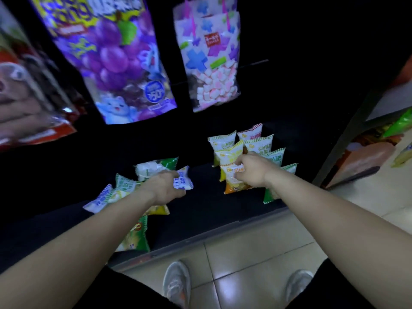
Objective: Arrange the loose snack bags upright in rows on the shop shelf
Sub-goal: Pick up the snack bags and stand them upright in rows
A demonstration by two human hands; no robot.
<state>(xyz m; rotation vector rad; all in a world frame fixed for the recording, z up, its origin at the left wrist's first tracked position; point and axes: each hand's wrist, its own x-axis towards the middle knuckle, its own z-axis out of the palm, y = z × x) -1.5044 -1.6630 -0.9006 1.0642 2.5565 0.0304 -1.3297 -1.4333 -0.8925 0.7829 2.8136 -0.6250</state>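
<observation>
Bags (231, 152) are rowed upright; left hand (166, 188) is clamped on blue bag (184, 180), right hand (252, 171) pinches orange bag (233, 182), best squared gently.

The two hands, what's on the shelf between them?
Nothing. In the head view, the dark shelf is bare between the left hand, gripping a blue-and-white bag, and the right hand at the orange bag.
</observation>
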